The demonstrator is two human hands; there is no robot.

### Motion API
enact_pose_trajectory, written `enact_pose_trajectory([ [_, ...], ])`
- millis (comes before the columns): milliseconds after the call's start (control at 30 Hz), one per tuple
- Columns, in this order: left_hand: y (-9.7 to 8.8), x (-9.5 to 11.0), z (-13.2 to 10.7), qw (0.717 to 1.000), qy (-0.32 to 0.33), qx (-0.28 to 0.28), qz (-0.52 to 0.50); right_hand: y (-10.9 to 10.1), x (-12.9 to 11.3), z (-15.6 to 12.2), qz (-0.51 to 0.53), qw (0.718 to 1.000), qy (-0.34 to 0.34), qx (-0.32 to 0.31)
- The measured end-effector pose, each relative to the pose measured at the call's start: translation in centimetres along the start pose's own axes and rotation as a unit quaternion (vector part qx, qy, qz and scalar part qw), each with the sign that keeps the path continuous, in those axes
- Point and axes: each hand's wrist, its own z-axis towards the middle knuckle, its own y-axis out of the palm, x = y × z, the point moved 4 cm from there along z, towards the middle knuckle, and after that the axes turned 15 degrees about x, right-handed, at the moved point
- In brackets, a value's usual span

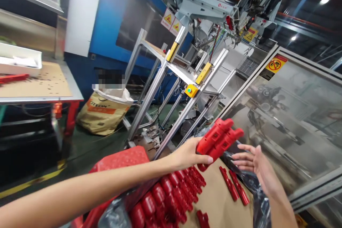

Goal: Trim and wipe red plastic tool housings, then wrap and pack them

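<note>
Two red plastic housings (217, 139), lying side by side, are gripped in my left hand (193, 153), raised above a lined box. My right hand (251, 160) is off to their right with fingers spread, touching none of them. Below, a long row of similar red housings (165, 192) lies on a brown cardboard sheet (216, 199). Two loose slim red housings (235, 187) rest on the sheet's right side, and another red housing (203, 218) is at the bottom edge, partly cut off.
Black plastic lining (256, 188) edges the red crate (120, 160). An aluminium frame with a yellow button box (191, 91) stands ahead, under a machine arm (208, 5). A clear guard panel (301, 114) is on the right. A sack (104, 110) and a table (53, 82) are left.
</note>
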Motion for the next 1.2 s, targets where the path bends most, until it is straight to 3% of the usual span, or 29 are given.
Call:
enact_pose_trajectory([
  [67, -0.3, -0.1, -1.0, 0.983, -0.08, 0.0, -0.168, 2.6, 0.4, -1.6, 0.007, 0.997, -0.072, 0.021],
  [133, -0.4, 0.1, -2.0, 0.957, -0.115, -0.008, -0.267, 6.1, 0.8, -3.6, -0.001, 0.99, -0.143, 0.011],
  [200, -0.6, 0.3, -2.7, 0.937, -0.124, -0.01, -0.325, 9.0, 1.0, -5.1, -0.026, 0.977, -0.207, 0.032],
  [300, -1.1, 0.1, -3.2, 0.928, -0.122, 0.008, -0.351, 11.2, 0.6, -6.0, -0.082, 0.951, -0.282, 0.099],
  [400, -1.4, -0.8, -3.2, 0.928, -0.129, 0.012, -0.348, 11.7, 0.1, -5.9, -0.099, 0.929, -0.334, 0.126],
  [533, -0.8, -1.7, -3.1, 0.915, -0.131, -0.032, -0.379, 10.8, 0.1, -6.2, -0.139, 0.899, -0.377, 0.176],
  [700, 0.3, -1.6, -3.5, 0.89, -0.136, -0.076, -0.428, 10.2, 0.0, -7.5, -0.197, 0.89, -0.362, 0.197],
  [800, -0.1, -1.5, -3.7, 0.881, -0.15, -0.069, -0.443, 10.6, -0.4, -7.8, -0.211, 0.891, -0.353, 0.192],
  [967, -3.8, -1.5, -3.6, 0.899, -0.133, -0.021, -0.417, 13.7, -1.8, -7.0, -0.199, 0.91, -0.344, 0.118],
  [1100, -8.9, -1.6, -4.6, 0.898, -0.102, 0.105, -0.414, 19.0, -3.6, -6.0, -0.185, 0.921, -0.343, 0.022],
  [1200, -12.6, -2.3, -6.6, 0.872, -0.086, 0.198, -0.439, 23.8, -4.5, -5.7, -0.179, 0.927, -0.319, -0.082],
])
